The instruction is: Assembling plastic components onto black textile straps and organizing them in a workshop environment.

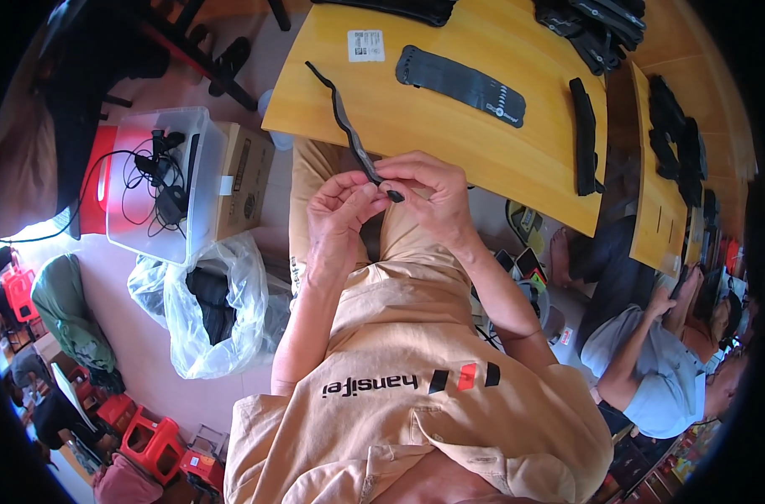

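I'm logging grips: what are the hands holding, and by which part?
A dark strip, pinched near its lower end by the left hand and right hand.

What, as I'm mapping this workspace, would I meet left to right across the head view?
Translucent plastic bin, brown cardboard box, bare left hand, bare right hand, long black strip on the yellow table.

left hand [339, 210] and right hand [437, 197]: pinching dark strip [344, 119] | yellow table [533, 164]: grey band [458, 86], white label [366, 46]
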Action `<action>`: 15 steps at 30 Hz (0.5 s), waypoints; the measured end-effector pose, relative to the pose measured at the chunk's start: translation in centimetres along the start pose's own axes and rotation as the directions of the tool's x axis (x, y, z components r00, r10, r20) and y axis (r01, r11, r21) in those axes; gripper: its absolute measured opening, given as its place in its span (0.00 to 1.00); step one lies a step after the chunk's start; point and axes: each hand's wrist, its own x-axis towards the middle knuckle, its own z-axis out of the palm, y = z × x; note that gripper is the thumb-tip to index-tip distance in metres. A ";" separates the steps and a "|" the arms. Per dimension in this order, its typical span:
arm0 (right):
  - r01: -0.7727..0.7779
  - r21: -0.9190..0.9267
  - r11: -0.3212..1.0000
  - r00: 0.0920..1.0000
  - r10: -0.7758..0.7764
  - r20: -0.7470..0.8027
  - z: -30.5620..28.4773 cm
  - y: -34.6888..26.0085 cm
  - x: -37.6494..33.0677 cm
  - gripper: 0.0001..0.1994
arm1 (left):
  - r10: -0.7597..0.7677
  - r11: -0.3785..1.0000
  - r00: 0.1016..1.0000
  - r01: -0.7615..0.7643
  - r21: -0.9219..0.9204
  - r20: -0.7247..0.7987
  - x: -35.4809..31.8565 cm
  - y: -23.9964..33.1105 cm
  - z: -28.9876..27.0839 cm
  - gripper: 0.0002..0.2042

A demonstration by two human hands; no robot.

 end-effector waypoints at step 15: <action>0.080 -0.156 0.984 0.997 -0.083 -0.012 -0.1 0.2 0.0 0.10 | 0.038 0.976 0.996 -0.019 0.216 -0.082 -0.1 0.8 0.8 0.06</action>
